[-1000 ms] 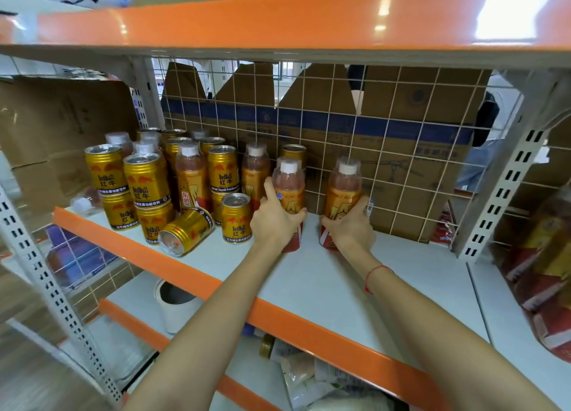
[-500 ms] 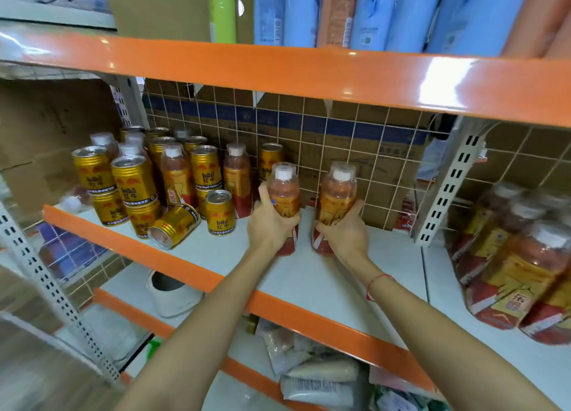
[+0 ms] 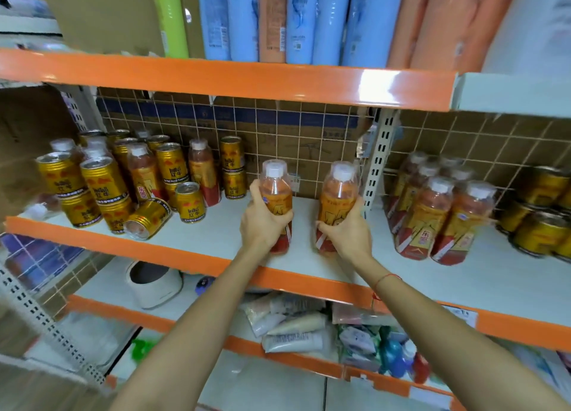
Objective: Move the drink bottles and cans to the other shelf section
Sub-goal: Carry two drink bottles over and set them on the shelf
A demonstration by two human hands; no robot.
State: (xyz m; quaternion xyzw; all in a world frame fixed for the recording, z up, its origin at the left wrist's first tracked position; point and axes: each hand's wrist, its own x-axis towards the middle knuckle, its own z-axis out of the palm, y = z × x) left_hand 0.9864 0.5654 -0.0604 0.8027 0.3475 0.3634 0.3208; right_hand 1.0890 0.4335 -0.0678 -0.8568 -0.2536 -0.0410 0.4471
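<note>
Both arms reach forward over the orange front edge of the middle shelf [image 3: 216, 234], each hand wrapped around a drink bottle. The left hand [image 3: 262, 222] grips the left bottle [image 3: 276, 191] around its lower label, thumb up along the near side and fingers curled round the front. The right hand [image 3: 347, 230] grips the right bottle [image 3: 338, 194] the same way, low on the body, and a thin red string circles that wrist. Both bottles stand upright with white caps on top, held side by side but apart, in the right part of the left shelf section; whether their bases touch the shelf cannot be told. To the left, gold cans [image 3: 102, 180] stand stacked two high among more bottles, and one fallen can [image 3: 148, 219] lies on its side near the shelf's front edge. A white perforated post [image 3: 378, 160] rises just right of the right bottle, dividing the two sections. Beyond it, in the right section, a group of bottles [image 3: 438, 216] stands with more stacked cans [image 3: 537, 222] further right. Blue and orange rolls [image 3: 309, 18] stand on the shelf above.
</note>
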